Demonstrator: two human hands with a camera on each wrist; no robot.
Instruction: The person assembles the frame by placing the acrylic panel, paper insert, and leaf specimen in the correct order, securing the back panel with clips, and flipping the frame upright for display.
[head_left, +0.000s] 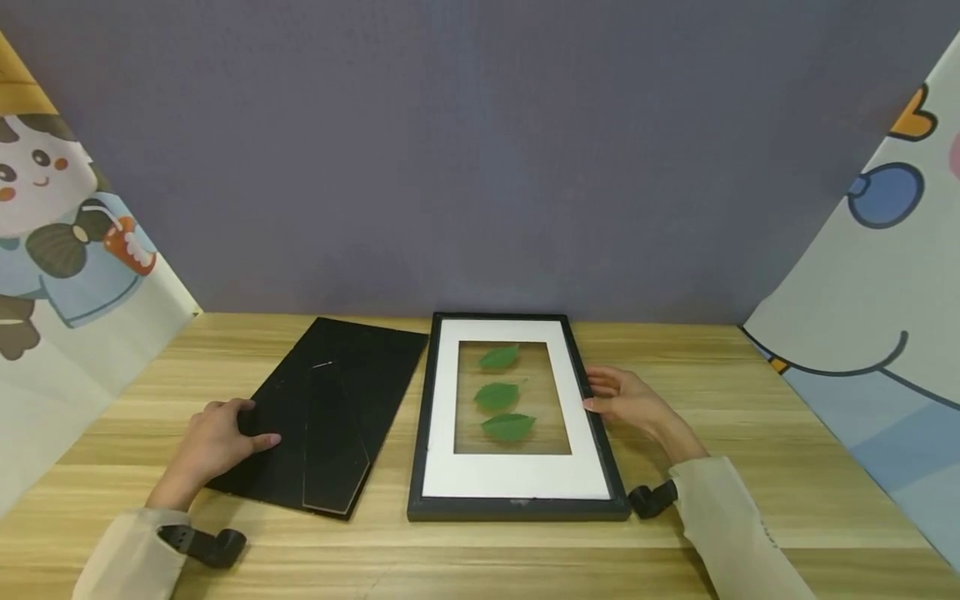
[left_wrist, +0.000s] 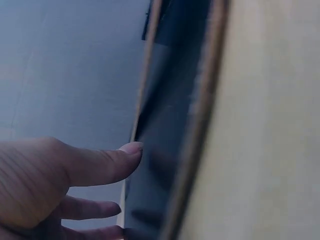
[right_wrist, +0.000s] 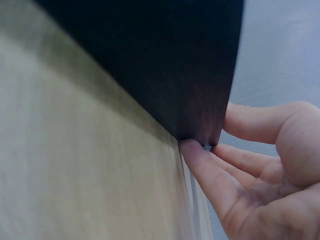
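Observation:
A black picture frame (head_left: 517, 509) lies on the table in the head view. Inside its white mat (head_left: 517, 477), three green leaves, one a top leaf (head_left: 500, 357), show in a see-through window with wood grain behind. My right hand (head_left: 626, 404) holds the frame's right side; the right wrist view has thumb and index finger at opposite edges of its dark side (right_wrist: 185, 75). To the left lies a black backing board (head_left: 277, 417) with a stand outlined on it. My left hand (head_left: 217, 442) rests at the board's left edge, thumb extended over its surface.
The wooden table (head_left: 450, 567) runs back to a grey wall (head_left: 480, 167). Cartoon-printed panels flank it, the left panel (head_left: 60, 400) and the right panel (head_left: 847, 308). Each wrist wears a black strap device, such as the left wrist device (head_left: 217, 547).

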